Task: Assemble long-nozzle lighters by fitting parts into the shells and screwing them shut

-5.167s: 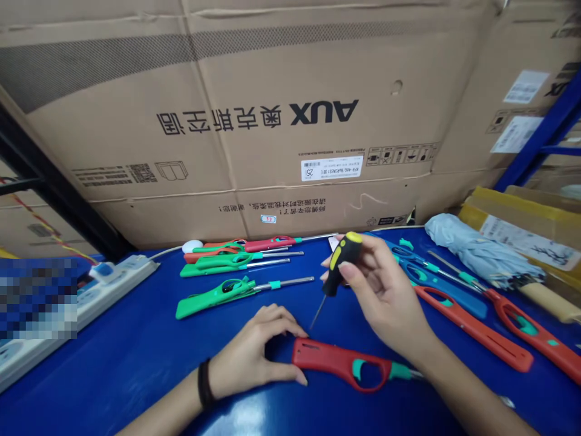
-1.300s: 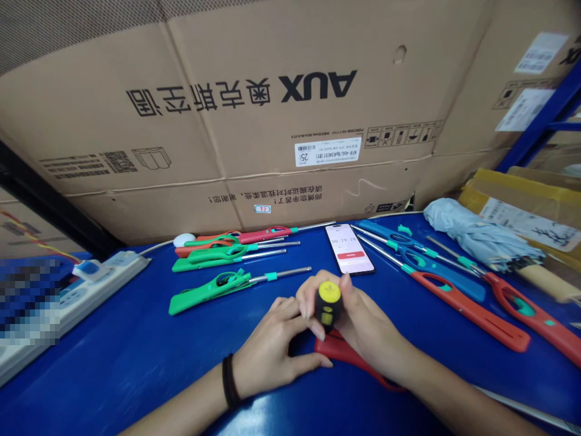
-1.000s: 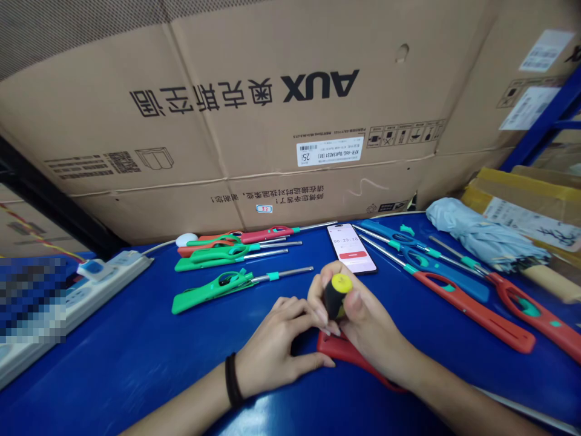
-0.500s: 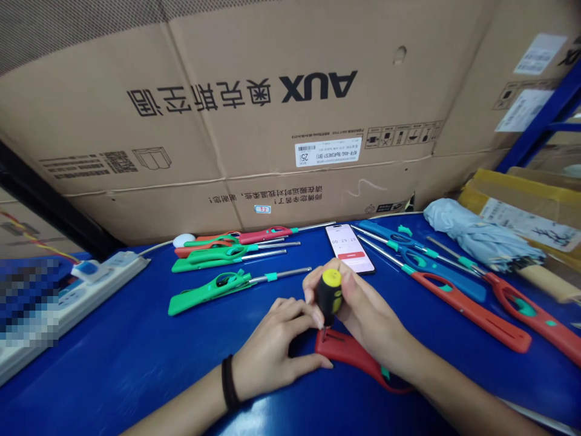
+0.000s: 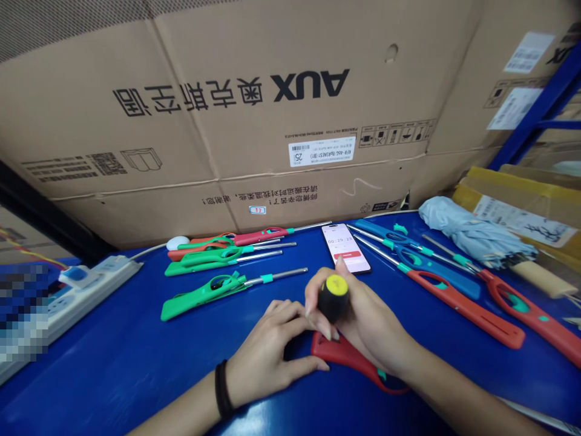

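Note:
A red long-nosed lighter (image 5: pixel 351 358) lies on the blue tabletop below my hands, its handle end toward the left. Thumb and fingers of my left hand (image 5: pixel 267 348) close around that end. In my right hand (image 5: pixel 367 321) is a screwdriver (image 5: pixel 334 295) with a black handle and yellow cap, gripped between thumb and fingers. It stands nearly upright over the lighter's handle end. My fingers hide its shaft and tip, so contact with the lighter cannot be made out. The lighter's front part is partly hidden by my right forearm.
Several green and red lighters, one a green lighter (image 5: pixel 204 293), lie at the left. Blue and red ones, including a red lighter (image 5: pixel 463 306), are at the right. A phone (image 5: pixel 347 248), power strip (image 5: pixel 84 297), folded umbrella (image 5: pixel 472 230) and large carton (image 5: pixel 254 133) surround them.
The screwdriver handle has tipped slightly toward me and its shaft has gone from view behind my fingers. My left hand keeps its hold on the lighter. The whole view has shifted slightly.

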`<act>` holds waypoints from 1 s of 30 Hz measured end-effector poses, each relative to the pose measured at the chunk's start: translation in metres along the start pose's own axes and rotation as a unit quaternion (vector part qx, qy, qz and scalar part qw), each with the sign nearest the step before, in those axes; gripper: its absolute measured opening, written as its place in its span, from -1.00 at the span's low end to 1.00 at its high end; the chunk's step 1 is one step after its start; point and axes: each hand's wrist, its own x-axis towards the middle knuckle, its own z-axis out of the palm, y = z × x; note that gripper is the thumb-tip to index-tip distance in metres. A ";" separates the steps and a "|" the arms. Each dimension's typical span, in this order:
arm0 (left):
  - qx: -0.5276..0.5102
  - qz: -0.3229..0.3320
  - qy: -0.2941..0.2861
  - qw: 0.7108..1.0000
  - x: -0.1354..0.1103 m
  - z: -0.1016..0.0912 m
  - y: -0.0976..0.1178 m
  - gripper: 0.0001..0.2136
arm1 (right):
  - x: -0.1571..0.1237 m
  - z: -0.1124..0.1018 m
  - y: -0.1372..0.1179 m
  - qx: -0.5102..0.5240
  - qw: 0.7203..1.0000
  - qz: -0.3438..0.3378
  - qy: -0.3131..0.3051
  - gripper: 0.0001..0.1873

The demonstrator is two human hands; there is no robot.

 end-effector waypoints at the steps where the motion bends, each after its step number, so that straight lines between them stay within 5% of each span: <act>1: 0.001 0.001 0.001 1.000 0.000 0.000 0.000 -0.69 | 0.000 0.000 0.001 0.009 1.000 -0.006 -0.002 -0.38; 8: 0.010 0.004 0.011 1.000 0.000 0.000 0.000 -0.68 | 0.000 -0.002 0.001 -0.001 0.998 -0.056 -0.013 -0.63; 13: -0.002 0.016 0.006 1.000 0.001 -0.001 -0.001 -0.70 | 0.002 0.001 -0.002 0.002 1.000 -0.020 -0.003 -0.43; 19: 0.000 0.013 0.012 1.000 0.001 0.000 -0.001 -0.66 | 0.004 0.003 0.006 0.050 0.995 -0.082 0.025 -0.54; 22: 0.001 0.017 0.012 1.000 0.000 0.000 -0.001 -0.68 | 0.003 0.001 0.006 0.008 0.998 -0.061 0.019 -0.61; 26: -0.007 0.015 0.014 1.000 -0.001 0.001 -0.002 -0.70 | 0.001 0.001 0.005 -0.011 1.000 -0.011 0.019 -0.40; 30: 0.006 0.010 0.008 1.000 -0.001 0.000 -0.002 -0.67 | 0.001 0.002 0.007 0.025 0.998 -0.058 0.018 -0.54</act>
